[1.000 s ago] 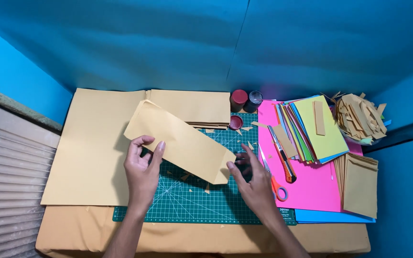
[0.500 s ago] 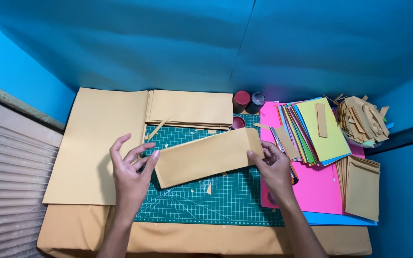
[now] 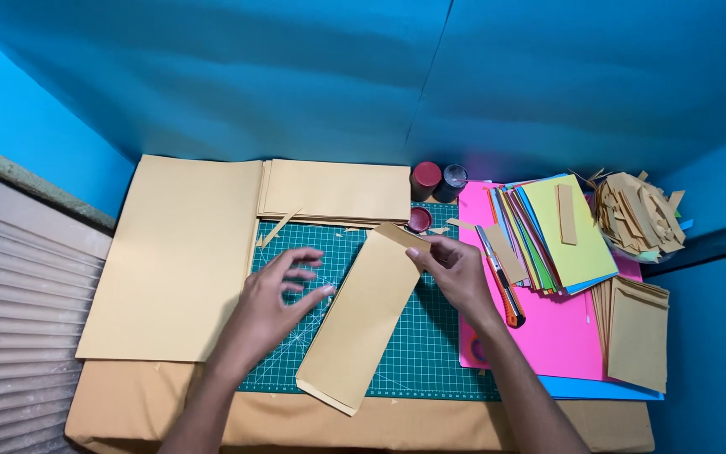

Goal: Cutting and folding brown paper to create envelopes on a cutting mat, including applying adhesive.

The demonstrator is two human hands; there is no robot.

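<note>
Envelope (image 3: 363, 324) now lies lengthwise, pinched by right hand (image 3: 455, 271); left hand (image 3: 275, 307) has let go, fingers spread.

My fingers (image 3: 424, 255) pinch a matt, smooth tan paper envelope (image 3: 363, 315) over the gridded green rubbery cutting mat (image 3: 430, 345); glossy pink card (image 3: 552, 328) lies beside.

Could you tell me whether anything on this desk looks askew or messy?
Yes. The tan envelope lies diagonally across the cutting mat, its lower end overhanging the mat's front edge. Paper slivers litter the mat's top edge, and offcuts are heaped far right.
</note>
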